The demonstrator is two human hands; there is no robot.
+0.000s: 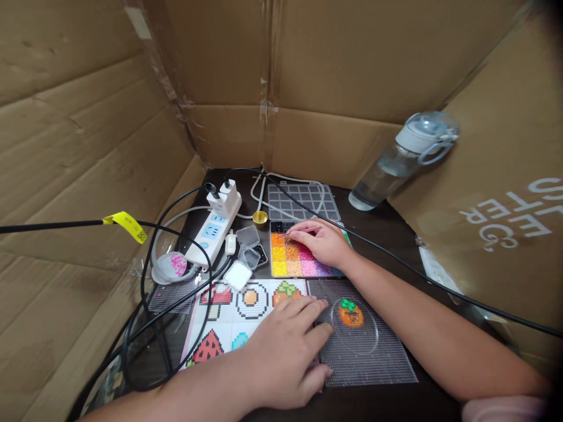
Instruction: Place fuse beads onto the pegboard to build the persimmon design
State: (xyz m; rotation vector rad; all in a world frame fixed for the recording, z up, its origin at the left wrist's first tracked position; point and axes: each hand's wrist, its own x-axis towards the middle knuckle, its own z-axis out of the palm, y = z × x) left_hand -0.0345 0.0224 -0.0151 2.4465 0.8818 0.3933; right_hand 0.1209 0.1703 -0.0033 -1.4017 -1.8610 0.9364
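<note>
My right hand (pixel 323 241) pinches pink tweezers (pixel 303 230), their tip over the orange compartment of the bead box (pixel 276 275). Small beads sorted by colour fill this box, and part of it is hidden behind the hand. My left hand (pixel 294 346) lies flat, fingers spread, across the pattern sheet (pixel 237 287) and the left edge of a clear pegboard (pixel 369 369). On the pegboard sits an orange bead figure (pixel 351 316) with a green top and some dark beads. The sheet shows pixel drawings such as a mushroom, an egg and a watermelon slice; my left hand covers part of it.
Left of the box are small clear cases (pixel 238 275) with white and black beads, a gold cup (pixel 260 220) and a power strip (pixel 214 231). Black cables (pixel 145 328) loop across the left. A water bottle (pixel 391 164) leans at the right against cardboard walls (pixel 334 135).
</note>
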